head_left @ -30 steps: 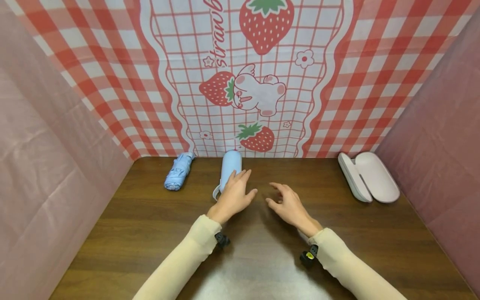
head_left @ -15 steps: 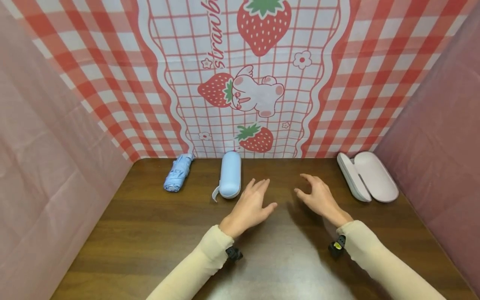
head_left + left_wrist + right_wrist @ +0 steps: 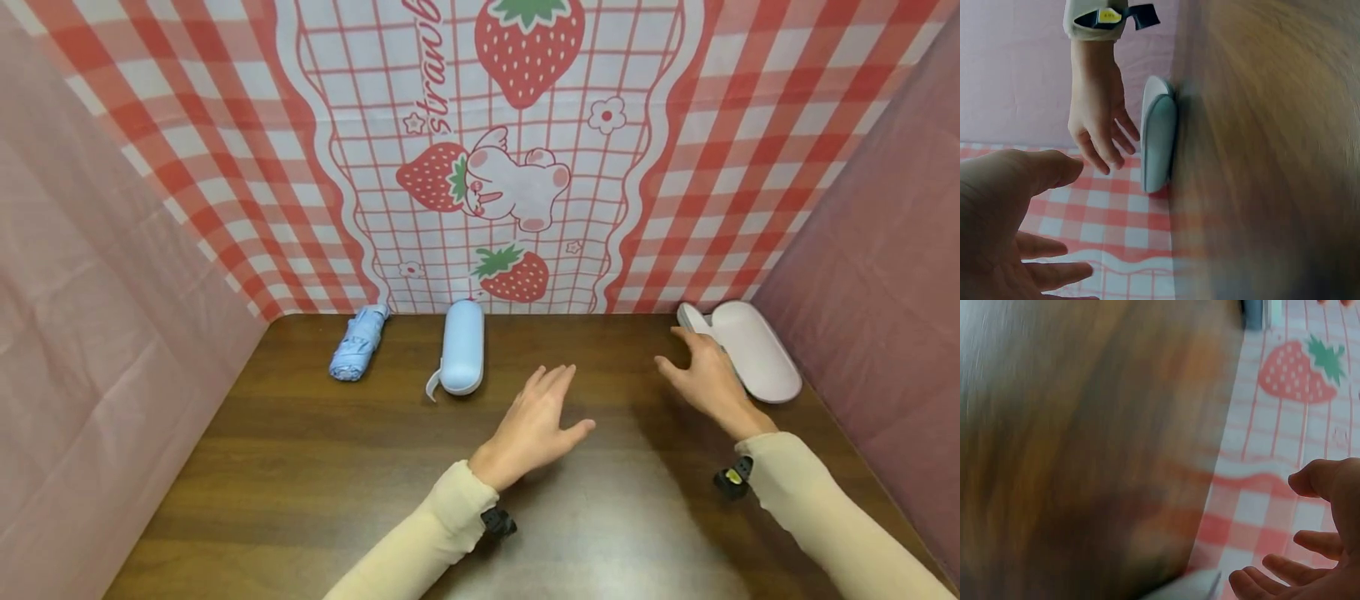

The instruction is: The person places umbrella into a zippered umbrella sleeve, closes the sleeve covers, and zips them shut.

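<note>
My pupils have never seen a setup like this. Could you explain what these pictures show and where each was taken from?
There is no robot: a person in cream sleeves works bare-handed. The widest picture comes from a head-worn camera looking forward and down. The other two come from small black wrist cameras, which make the table look turned on its side.

On the brown wood-grain table lie a light-blue cloth roll, probably a folded umbrella; a capsule-shaped light-blue case with a pale strap; and an open, oblong pale-grey case.

Nothing is held. The left hand is over the table; the right hand is close to the open case, though whether they touch is unclear.
</note>
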Available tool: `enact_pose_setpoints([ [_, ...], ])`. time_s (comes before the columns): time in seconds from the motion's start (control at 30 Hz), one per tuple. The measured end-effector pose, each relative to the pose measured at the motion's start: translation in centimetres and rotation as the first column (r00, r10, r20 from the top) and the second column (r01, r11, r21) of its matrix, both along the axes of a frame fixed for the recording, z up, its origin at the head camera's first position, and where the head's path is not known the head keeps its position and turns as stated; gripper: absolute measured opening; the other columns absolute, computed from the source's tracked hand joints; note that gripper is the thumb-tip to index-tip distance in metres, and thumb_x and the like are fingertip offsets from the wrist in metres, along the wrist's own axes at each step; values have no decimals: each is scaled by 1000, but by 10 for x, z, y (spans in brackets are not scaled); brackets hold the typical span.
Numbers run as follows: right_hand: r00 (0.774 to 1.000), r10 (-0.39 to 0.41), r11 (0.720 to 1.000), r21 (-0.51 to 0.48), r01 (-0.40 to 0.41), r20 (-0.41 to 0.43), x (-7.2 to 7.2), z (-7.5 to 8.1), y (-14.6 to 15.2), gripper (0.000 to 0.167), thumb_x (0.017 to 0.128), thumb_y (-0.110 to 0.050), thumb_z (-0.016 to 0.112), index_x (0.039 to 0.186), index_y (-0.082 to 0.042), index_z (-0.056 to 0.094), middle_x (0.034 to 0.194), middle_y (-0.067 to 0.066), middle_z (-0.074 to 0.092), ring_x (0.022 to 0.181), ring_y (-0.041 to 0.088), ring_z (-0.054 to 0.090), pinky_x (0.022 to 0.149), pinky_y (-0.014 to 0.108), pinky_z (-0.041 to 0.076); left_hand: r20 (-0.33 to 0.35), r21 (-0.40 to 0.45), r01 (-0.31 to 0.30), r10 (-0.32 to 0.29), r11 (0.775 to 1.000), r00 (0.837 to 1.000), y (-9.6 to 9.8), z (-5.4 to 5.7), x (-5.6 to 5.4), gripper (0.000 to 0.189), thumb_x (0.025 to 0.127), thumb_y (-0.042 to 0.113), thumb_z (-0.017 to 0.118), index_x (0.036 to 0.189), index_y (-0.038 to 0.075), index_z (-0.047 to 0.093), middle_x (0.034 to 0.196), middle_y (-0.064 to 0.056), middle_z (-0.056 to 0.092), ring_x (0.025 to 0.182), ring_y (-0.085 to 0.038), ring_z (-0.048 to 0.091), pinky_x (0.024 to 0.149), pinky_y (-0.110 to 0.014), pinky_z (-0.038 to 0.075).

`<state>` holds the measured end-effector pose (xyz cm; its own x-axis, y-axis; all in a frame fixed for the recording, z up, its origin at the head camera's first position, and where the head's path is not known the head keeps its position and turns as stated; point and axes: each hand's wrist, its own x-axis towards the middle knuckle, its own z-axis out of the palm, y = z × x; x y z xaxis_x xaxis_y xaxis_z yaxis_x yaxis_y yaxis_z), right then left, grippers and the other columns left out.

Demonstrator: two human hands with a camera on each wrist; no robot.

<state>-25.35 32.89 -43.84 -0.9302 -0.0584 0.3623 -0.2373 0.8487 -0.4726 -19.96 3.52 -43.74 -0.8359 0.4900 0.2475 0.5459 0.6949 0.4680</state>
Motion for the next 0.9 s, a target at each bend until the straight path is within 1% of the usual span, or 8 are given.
enact_pose_setpoints([
  [0.17,996,-66,998,-10,65,-64,-6,4,25,57,90,-14,70,136,14,52,126,44,54,115,58,51,94,69,40,-40,57,-8,10,998,999,10,-6,5,78,94,42,74,155,6,42,157,-14,48,147,-34,44,114,-48,45],
  [0.33,989,-120,993,3,120,-82,-11,6,49,57,91,-14,67,136,16,49,127,46,51,117,60,48,97,70,37,-30,74,-23,26,997,999,19,-11,8,85,92,47,74,158,8,38,159,-13,46,147,-33,44,116,-44,43],
  [0.5,981,-184,983,8,185,-64,-15,8,69,64,91,-18,67,139,17,43,128,48,47,117,64,45,98,73,36,-34,106,-23,27,994,999,27,-12,9,95,88,52,77,160,10,32,161,-11,42,149,-32,40,119,-43,39],
  [0.63,975,-222,975,11,222,-14,-19,7,83,71,94,-24,66,143,17,37,130,50,42,119,65,41,97,75,34,-29,128,-32,36,991,999,32,-13,10,103,85,56,78,163,12,26,164,-10,38,152,-33,36,120,-46,37],
  [0.73,969,-248,968,39,247,25,-21,5,95,75,96,-30,65,145,17,33,131,51,39,117,68,38,96,76,33,-7,125,-51,52,991,999,35,-15,10,107,82,60,77,164,16,23,165,-9,35,153,-33,33,119,-49,39],
  [0.8,964,-262,964,57,260,35,-21,4,103,77,97,-31,63,146,18,31,131,53,37,115,71,37,95,77,33,8,120,-52,51,991,999,37,-16,10,109,81,64,75,164,19,22,166,-8,34,154,-32,31,118,-50,39],
  [0.9,959,-279,959,72,275,56,-21,0,114,79,97,-32,62,147,19,28,131,54,35,113,73,36,95,78,33,14,112,-53,52,992,999,40,-17,10,110,80,70,72,165,21,20,166,-7,33,155,-30,30,118,-51,39],
])
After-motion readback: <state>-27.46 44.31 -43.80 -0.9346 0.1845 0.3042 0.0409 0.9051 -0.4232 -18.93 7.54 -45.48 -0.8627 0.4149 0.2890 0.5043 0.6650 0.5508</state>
